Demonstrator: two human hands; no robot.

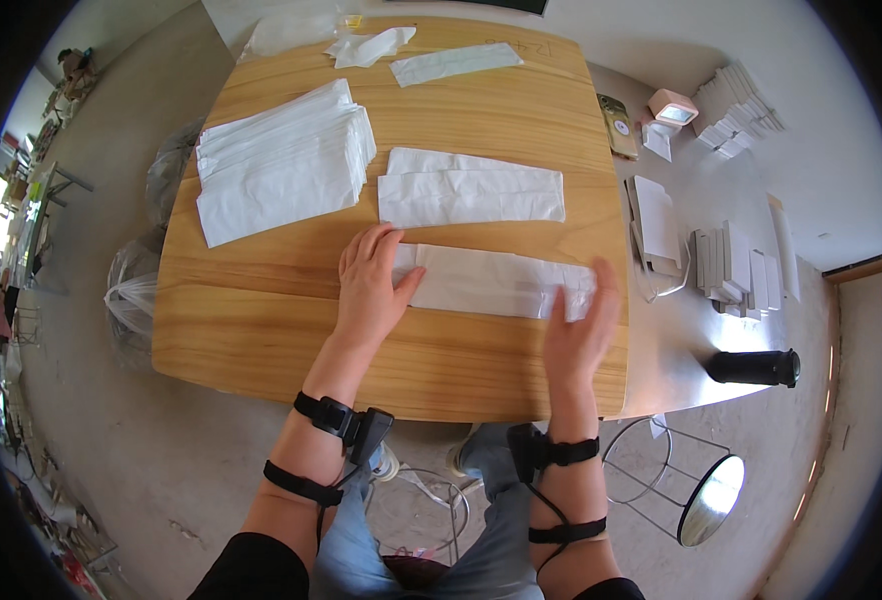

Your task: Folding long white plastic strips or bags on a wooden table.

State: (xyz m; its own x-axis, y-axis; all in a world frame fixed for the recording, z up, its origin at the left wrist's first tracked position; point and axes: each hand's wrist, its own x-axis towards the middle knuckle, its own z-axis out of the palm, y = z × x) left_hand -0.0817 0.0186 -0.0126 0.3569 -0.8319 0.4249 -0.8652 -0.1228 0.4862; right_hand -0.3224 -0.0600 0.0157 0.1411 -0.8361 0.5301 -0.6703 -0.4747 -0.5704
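Observation:
A long white folded sheet, paper or thin plastic (471, 280), lies across the wooden table in front of me. My left hand (369, 285) rests at its left end with fingers stretched out and the thumb on its edge. At the right end is my right hand (583, 330), somewhat blurred, with thumb and fingers apart over a shiny, clear-looking patch (551, 297). Just beyond lies a second white folded piece (471, 190) in layers. To the left of that, a thick fanned stack of white folded sheets (281, 160) covers the table.
Toward the far edge are a white strip (458, 64), a crumpled white piece (371, 46) and a clear plastic bag (286, 35). A side table on the right holds a phone (618, 127), a pink lamp (672, 107), white boxes (726, 262) and a black cylinder (754, 367).

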